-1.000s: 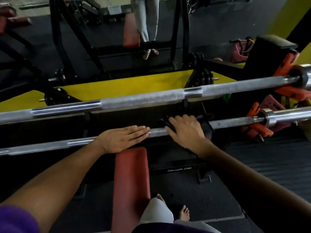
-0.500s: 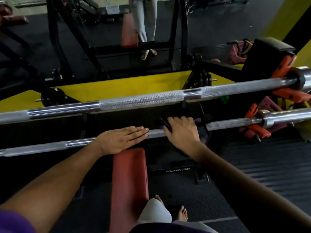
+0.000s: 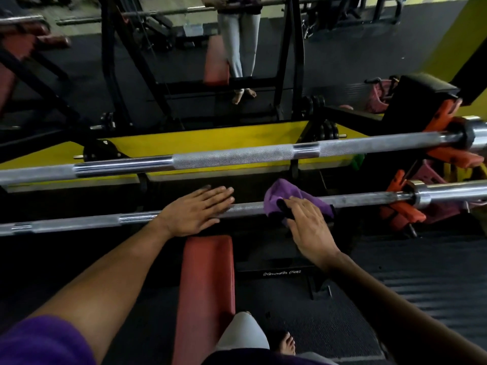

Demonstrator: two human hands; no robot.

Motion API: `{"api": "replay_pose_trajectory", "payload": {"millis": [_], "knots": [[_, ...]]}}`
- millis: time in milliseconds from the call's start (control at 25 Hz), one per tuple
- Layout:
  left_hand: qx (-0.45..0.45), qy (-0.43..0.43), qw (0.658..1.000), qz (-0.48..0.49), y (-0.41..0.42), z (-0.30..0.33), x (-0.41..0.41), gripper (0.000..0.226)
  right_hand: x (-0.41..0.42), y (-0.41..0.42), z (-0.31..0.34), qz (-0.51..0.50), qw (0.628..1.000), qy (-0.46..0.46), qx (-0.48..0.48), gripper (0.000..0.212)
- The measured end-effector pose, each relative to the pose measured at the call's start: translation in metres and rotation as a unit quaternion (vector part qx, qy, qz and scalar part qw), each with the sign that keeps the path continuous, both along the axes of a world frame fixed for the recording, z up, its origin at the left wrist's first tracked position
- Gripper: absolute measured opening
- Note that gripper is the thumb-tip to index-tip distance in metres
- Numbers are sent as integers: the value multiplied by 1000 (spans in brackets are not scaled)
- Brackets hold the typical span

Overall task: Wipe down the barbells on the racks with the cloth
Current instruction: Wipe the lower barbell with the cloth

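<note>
Two steel barbells lie across the rack in front of me. The upper barbell [image 3: 237, 155] is bare. My left hand [image 3: 196, 209] rests flat on the lower barbell [image 3: 369, 199], fingers straight and pointing right. A purple cloth [image 3: 283, 193] is draped over that lower bar, just right of my left hand. My right hand [image 3: 308, 227] lies on the near side of the cloth with straight fingers pressing it to the bar. The thumb is hidden.
A red bench pad [image 3: 208, 272] runs from my knee toward the bar. Orange rack hooks [image 3: 402, 213] hold the bars' right ends, with another orange hook [image 3: 445, 119] above. Black weight plates [image 3: 329, 130] and a yellow ledge [image 3: 210, 140] sit behind. A mirror reflects a standing person [image 3: 239, 48].
My right hand has uncurled from over the lower bar and drawn back toward me, so the purple cloth now shows on the bar. My left hand has stayed in place.
</note>
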State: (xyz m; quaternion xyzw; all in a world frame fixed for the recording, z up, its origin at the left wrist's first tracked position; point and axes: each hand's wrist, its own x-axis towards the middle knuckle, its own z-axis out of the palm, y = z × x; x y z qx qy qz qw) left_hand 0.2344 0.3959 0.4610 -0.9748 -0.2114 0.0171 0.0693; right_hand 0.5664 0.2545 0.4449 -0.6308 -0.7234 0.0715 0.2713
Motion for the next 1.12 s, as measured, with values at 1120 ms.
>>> {"api": "replay_pose_trajectory", "payload": {"millis": [1120], "knots": [[18,-59,945,320,-10,-15,-116,88,-80,61,20,-112,977,-170,-62,40]]}}
